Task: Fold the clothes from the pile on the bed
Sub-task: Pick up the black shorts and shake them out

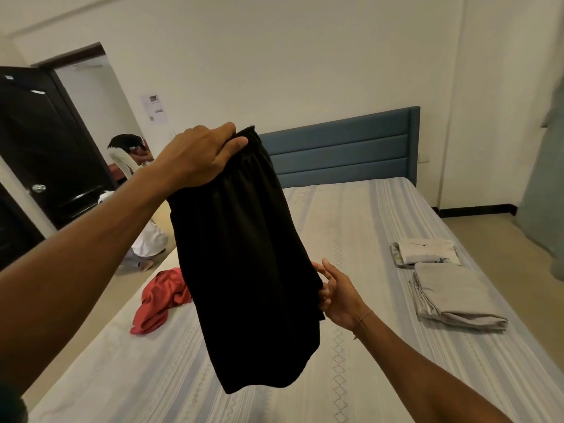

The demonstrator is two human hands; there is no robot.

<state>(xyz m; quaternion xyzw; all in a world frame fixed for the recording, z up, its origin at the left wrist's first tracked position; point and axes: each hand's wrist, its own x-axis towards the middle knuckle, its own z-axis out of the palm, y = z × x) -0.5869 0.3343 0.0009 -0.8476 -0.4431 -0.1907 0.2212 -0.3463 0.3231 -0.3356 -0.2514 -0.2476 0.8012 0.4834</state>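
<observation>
A pair of black shorts [244, 254] hangs in the air above the bed [351, 227], folded lengthwise with the elastic waistband at the top. My left hand [198, 154] grips that waistband from above. My right hand [335, 296] pinches the right edge of the shorts near the middle. A crumpled red garment [158, 299] lies on the striped sheet to the left, partly hidden behind the shorts. Two folded stacks lie on the right side of the bed: a grey one [457, 297] and a white printed one [425, 253] behind it.
A blue padded headboard [341, 148] stands against the white wall. Another person [143, 209] in white crouches on the floor left of the bed, near an open dark door [45, 148]. A grey-green curtain [546, 178] hangs at the right edge.
</observation>
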